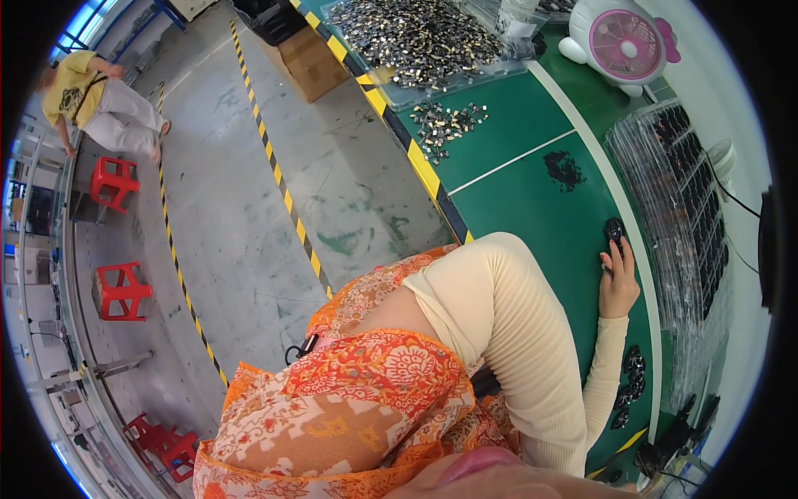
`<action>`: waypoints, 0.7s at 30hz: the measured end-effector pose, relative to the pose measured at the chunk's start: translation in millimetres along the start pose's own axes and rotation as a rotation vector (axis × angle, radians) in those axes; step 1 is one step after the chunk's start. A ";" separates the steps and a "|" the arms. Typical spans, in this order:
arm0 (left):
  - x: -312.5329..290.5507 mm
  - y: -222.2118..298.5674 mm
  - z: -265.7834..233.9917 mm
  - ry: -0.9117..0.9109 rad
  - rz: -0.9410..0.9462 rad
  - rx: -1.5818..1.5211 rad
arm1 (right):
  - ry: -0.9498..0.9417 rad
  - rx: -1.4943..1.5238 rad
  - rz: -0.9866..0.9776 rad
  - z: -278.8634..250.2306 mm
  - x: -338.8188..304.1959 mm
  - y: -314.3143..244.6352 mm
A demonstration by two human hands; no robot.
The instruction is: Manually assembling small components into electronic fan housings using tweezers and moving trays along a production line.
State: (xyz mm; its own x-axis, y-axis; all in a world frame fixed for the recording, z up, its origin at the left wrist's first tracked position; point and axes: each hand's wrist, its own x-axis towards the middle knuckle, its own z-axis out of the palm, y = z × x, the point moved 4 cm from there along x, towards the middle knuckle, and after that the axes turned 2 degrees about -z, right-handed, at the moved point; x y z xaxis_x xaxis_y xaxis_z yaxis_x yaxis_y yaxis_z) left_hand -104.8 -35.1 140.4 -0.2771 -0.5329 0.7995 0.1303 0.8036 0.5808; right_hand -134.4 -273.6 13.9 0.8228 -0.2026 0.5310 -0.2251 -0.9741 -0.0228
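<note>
My right hand [618, 283] is palm down over the green table [515, 200], its fingertips closed on a small shiny black part [613, 230] near the pale strip. Part of the grip is hidden under the fingers. A ribbed cream sleeve [532, 333] covers my left arm, which is bent across in front of me; my left hand is out of sight behind it. Several similar black parts [634, 366] lie in a row beside my right forearm. Farther up the table is a flat patch of tiny black pieces [564, 170].
A clear tray [399, 101] heaped with small black and gold parts stands at the far end, with a loose pile [446, 129] beside it. Clear blister trays [665, 216] are stacked along the wall, beyond them a pink-and-white fan [625, 46]. A person [104, 100] and red stools [123, 291] are across the aisle.
</note>
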 end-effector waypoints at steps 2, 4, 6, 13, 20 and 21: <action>0.8 0.7 -0.1 -0.012 0.007 -0.002 | 0.001 0.006 -0.001 0.4 0.2 -0.4; 1.4 1.3 -0.3 -0.026 0.013 -0.005 | 0.012 -0.014 -0.014 -0.5 1.3 -1.0; 2.0 1.8 -0.6 -0.042 0.021 -0.010 | 0.004 -0.009 -0.005 -1.8 0.1 -1.1; 12.1 2.6 -2.4 -0.092 0.038 -0.014 | 0.019 -0.003 -0.038 -1.1 7.2 -6.6; -35.6 -0.8 -67.0 0.223 -0.105 0.890 | 0.070 -0.028 -0.090 -9.9 -2.8 -12.4; -63.2 2.3 -98.1 0.180 -0.345 1.136 | 0.091 -0.015 -0.114 -10.4 4.1 -17.1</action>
State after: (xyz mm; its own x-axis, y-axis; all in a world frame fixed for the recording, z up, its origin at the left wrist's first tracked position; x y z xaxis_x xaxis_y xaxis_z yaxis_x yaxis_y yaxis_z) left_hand 6.4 -25.6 106.3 0.0167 -0.7226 0.6911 -0.8640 0.3374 0.3737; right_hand -132.5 -256.7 25.3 0.7928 -0.0800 0.6042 -0.1409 -0.9885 0.0541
